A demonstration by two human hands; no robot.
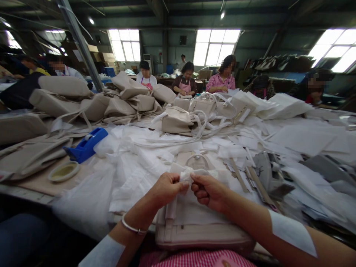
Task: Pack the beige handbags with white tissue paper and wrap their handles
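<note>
A beige handbag lies at the table's front edge, its looped top handle pointing away from me. Above it, my left hand pinches a piece of thin white wrapping between thumb and fingers. My right hand closes on the same wrapping from the other side, fingers curled under. Both hands nearly touch. More white sheet covers the upper part of the bag beneath my hands, so that part is hidden.
A blue tape dispenser and a small round dish stand to the left. White sheets spread around the bag. Beige bags are heaped farther back. Grey pieces lie to the right. Several people work across the table.
</note>
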